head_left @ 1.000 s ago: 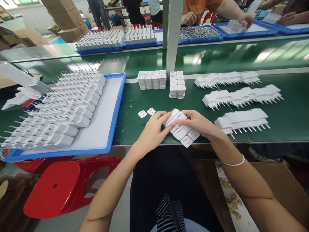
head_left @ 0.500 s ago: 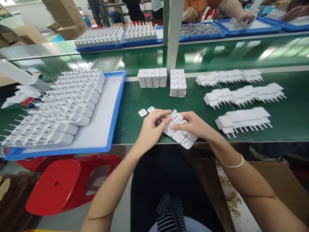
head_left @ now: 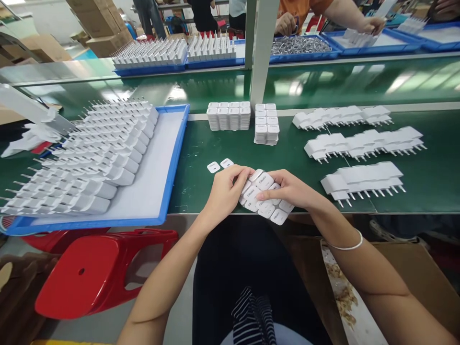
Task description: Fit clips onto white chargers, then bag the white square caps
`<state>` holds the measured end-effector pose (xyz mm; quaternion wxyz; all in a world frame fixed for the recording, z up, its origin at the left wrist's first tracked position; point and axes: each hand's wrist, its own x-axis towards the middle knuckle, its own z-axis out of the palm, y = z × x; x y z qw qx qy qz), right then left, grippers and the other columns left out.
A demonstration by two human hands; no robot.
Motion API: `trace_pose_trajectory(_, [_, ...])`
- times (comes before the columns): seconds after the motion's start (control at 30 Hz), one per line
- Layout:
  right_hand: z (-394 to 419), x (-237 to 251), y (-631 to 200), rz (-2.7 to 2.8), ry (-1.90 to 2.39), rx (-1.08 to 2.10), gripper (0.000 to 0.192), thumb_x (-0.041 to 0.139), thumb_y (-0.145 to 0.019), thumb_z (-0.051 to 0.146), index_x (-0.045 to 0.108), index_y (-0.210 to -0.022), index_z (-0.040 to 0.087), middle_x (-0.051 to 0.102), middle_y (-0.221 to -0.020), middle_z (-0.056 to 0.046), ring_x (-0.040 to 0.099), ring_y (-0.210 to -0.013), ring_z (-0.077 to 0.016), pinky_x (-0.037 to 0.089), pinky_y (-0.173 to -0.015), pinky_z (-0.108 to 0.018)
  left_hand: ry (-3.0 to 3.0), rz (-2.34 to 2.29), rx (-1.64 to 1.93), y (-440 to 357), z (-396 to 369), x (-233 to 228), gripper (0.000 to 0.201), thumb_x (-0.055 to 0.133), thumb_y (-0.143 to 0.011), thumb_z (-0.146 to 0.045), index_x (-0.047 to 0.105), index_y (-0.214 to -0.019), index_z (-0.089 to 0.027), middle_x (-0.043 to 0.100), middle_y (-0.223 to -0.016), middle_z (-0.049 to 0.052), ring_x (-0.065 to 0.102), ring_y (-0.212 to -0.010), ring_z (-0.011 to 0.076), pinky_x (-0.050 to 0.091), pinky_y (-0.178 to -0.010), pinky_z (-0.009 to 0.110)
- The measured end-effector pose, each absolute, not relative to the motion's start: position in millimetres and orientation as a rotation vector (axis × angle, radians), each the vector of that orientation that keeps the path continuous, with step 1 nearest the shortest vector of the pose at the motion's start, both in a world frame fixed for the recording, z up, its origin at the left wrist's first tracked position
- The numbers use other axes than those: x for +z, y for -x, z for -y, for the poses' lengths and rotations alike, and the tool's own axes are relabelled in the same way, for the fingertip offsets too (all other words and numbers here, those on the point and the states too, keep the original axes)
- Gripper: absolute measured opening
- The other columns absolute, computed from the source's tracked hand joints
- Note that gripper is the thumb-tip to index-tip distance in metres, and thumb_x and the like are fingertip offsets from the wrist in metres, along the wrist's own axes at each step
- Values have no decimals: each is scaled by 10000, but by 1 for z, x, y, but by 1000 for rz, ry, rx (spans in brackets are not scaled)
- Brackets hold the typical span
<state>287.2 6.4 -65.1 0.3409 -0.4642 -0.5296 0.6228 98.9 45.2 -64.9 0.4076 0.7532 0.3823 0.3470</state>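
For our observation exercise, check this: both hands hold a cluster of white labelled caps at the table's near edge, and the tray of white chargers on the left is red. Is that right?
Not quite. The head view shows the tray with a blue rim, not red; the red thing is the stool below it. The rest stands: the left hand and right hand both hold the cluster of white labelled caps at the table's near edge.

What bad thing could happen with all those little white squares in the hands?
1. The sheet of white label squares is held by the left hand and right hand right at the table edge, so a loosened square might drop onto the lap.
2. Two loose square pieces lie just beside the left hand; a nudge could probably slide them away.
3. The rows of white plugs sit near the right arm, so a wide elbow move could knock them crooked.
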Motion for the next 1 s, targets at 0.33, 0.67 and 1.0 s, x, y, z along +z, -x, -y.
trace_pose_trajectory(0.33, [-1, -56, -280, 1329, 1219, 1671, 230, 823, -679, 309, 683, -786, 161, 698, -738, 0, 642, -639, -151, 491, -578, -244, -1962, -853, 773, -93, -40, -55, 298, 484, -978, -352, 690, -850, -178, 692, -880, 38, 610, -803, 153, 457, -710, 266])
trace_pose_trajectory(0.67, [4, -68, -269, 1059, 1145, 1778, 227, 817, -706, 273, 718, -878, 162, 733, -783, -23, 672, -657, -144, 505, -588, -230, -1934, -1031, 827, -94, -43, -71, 304, 475, -975, -296, 665, -1201, -225, 678, -756, 0, 539, -613, 120, 404, -571, 246])
trace_pose_trajectory(1.0, [8, -77, -272, 945, 1092, 1855, 219, 811, -721, 233, 733, -910, 157, 748, -792, -32, 688, -665, -144, 532, -605, -229, -2189, -906, 663, -88, -60, -65, 237, 425, -979, -218, 653, -926, -180, 678, -811, 6, 580, -702, 129, 413, -648, 241])
